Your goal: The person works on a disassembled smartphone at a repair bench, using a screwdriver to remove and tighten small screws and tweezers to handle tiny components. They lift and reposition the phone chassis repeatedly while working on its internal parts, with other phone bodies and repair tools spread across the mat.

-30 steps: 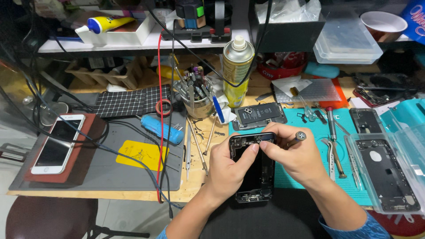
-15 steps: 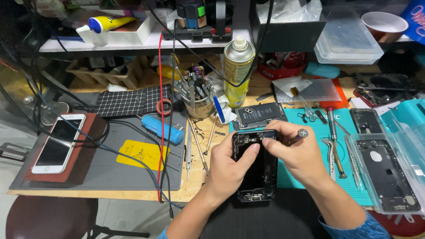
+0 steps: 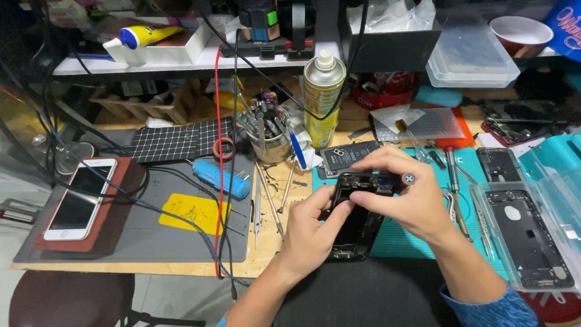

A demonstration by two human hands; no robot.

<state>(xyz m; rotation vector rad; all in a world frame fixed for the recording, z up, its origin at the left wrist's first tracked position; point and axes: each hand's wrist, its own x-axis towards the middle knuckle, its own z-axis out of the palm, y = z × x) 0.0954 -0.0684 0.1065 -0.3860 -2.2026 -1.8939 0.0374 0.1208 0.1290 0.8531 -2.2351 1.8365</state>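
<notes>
Left hand (image 3: 315, 233) grips opened black phone body (image 3: 357, 218) by its left edge, fingers wrapped round it, above green mat (image 3: 411, 239) on worktop (image 3: 266, 257). Right hand (image 3: 402, 197) pinches small screwdriver (image 3: 407, 179) over phone's top end. Spray can (image 3: 322, 97) stands behind.

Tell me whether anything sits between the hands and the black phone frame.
Nothing visible does. The left hand grips the black phone frame at its left edge, and the right hand presses a screwdriver at its top end.

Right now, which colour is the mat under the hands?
Teal green mat, seen best in the head view.
</notes>
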